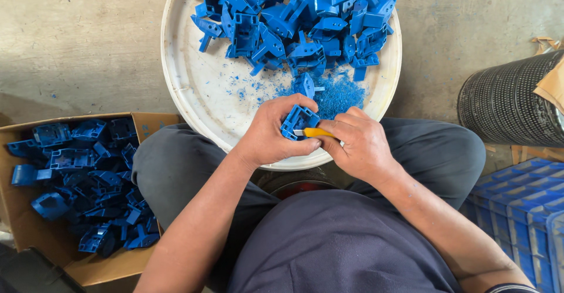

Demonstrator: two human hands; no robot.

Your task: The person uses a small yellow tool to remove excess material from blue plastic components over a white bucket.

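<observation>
My left hand [271, 132] grips a small blue plastic part [298, 121] over the near rim of a round white tray [188, 87]. My right hand [359, 143] holds a yellow-handled knife [316, 132] with its blade end against that part. Both hands touch at the part, above my lap. A heap of similar blue plastic parts [294, 20] fills the far half of the tray. Blue shavings [339, 93] lie on the tray just beyond my hands.
A cardboard box [35, 228] with several blue parts stands on the floor at my left. A black perforated cylinder [508, 102] lies at the right, with a blue crate [523, 205] below it. The floor is bare concrete [82, 40].
</observation>
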